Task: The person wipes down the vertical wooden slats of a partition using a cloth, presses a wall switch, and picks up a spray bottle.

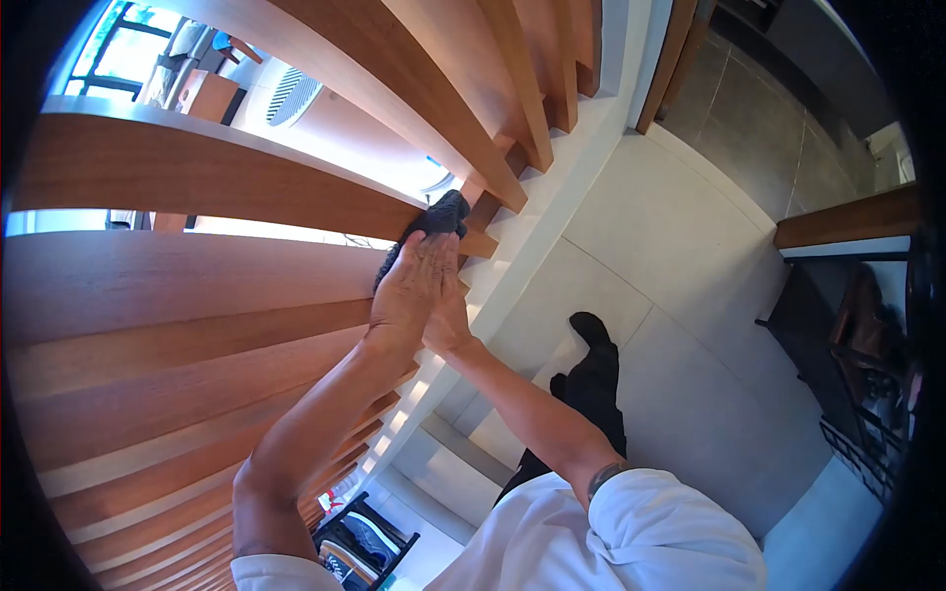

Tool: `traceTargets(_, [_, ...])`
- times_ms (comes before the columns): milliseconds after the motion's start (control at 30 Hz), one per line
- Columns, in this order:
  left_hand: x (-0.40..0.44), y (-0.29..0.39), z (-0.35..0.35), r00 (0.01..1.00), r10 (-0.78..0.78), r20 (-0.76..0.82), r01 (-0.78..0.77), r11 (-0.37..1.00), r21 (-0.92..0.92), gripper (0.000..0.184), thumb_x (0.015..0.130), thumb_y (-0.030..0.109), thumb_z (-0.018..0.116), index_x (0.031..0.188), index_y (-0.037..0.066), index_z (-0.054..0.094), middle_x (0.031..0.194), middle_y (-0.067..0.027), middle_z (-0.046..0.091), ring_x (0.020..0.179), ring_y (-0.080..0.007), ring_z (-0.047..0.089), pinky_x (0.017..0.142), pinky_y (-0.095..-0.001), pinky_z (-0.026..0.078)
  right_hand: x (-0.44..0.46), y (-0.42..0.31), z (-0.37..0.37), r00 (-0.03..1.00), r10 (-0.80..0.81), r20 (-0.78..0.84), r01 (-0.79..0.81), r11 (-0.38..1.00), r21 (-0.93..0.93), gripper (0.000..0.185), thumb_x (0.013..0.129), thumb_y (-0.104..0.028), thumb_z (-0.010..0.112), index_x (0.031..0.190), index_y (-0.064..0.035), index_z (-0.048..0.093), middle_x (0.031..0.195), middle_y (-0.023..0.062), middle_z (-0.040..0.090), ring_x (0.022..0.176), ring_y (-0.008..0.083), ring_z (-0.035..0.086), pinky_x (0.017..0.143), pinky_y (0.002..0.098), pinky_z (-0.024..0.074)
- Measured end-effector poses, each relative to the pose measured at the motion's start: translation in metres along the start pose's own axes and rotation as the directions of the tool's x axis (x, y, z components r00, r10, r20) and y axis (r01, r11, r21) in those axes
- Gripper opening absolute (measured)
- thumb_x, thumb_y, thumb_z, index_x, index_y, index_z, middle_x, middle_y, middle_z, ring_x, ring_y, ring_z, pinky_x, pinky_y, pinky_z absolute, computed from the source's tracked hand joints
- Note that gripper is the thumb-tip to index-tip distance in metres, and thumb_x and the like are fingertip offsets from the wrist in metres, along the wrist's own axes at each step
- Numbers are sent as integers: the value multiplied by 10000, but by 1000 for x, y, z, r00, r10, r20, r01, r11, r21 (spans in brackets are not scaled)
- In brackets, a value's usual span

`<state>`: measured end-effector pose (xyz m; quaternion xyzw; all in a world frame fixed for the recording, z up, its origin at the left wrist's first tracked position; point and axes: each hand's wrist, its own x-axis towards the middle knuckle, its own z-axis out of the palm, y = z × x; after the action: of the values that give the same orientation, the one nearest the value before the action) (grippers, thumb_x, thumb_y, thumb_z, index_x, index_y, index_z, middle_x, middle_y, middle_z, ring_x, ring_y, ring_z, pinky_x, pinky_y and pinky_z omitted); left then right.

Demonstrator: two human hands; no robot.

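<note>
A dark grey cloth (447,214) is bunched around the edge of a brown wooden slat (217,179), near the slat's lower end. My left hand (402,293) presses on this cloth with its fingers together, and part of the cloth shows along its outer side. Close against it, my right hand (449,313) has its fingers held together, their tips at the cloth. The two hands touch and partly cover each other. The slat ends meet a pale ledge (532,212) just beyond the fingertips.
More slats (148,266) run in a row on both sides. Below lies a tiled floor (690,325) with my dark-clothed leg (591,389) on it. A shoe rack (409,544) holds shoes at the bottom; a dark rack (813,325) stands at the right.
</note>
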<state>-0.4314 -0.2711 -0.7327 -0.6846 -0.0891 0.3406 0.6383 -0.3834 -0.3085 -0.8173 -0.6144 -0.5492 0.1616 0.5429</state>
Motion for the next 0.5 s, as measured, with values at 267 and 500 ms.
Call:
traceTargets(267, [40,66,-11,962,272,25,-205,780,-592,671,959,239,424,1551,29,188,1615,-46,234,1497,-194,191,1220,-490,-60,-46,81,30,987,73,145,-56,992,-113,773,938,-275,544,1498,103,167,1538,368,161,1456,493,137,1209,488,182])
traceTargets(500, [73,140,-13,943,332,-2,-263,743,-616,638,960,228,424,1543,46,241,1596,-28,289,1493,-188,203,1222,-485,-52,-78,152,49,956,175,236,-187,982,26,812,908,-245,606,1481,132,172,1535,380,140,1439,504,179,1193,464,241])
